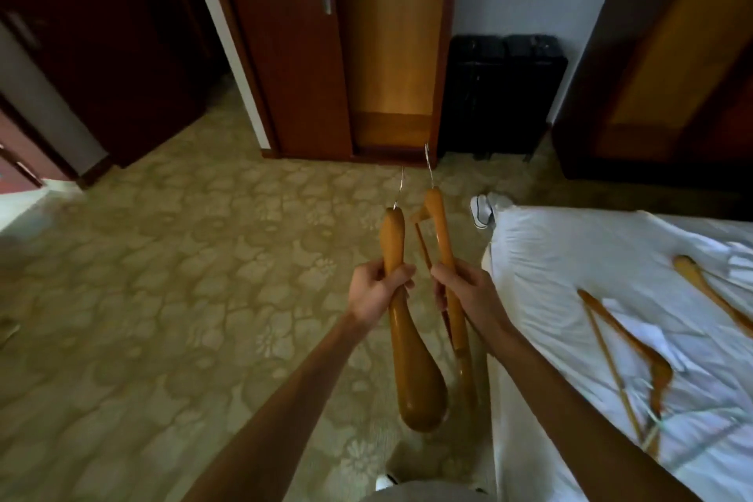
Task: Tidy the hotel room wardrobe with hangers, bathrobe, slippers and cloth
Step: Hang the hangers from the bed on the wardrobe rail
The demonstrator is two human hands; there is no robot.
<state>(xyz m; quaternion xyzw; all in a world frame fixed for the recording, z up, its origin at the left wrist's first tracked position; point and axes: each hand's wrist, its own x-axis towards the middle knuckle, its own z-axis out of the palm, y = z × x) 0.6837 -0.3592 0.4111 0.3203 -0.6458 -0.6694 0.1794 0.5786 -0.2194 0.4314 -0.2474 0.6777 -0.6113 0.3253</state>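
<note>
My left hand (377, 289) grips a thick wooden hanger (411, 359) around its middle, metal hook pointing away from me. My right hand (464, 293) grips a slimmer wooden hanger with a trouser bar (442, 232), its hook also pointing forward. Both hangers hang over the carpet in front of me. Straight ahead stands the wardrobe (391, 53) with its sliding door (293, 45) pushed left, showing a bare lit interior. Two more wooden hangers (635, 346) (709, 289) lie on the white bed (570, 257) to my right, on white cloth.
A black luggage rack (501, 94) stands right of the wardrobe against the wall. A white slipper or shoe (483, 210) lies on the floor by the bed's corner. Patterned carpet (183, 277) stretches between me and the wardrobe. A dark door (102, 33) is at the left.
</note>
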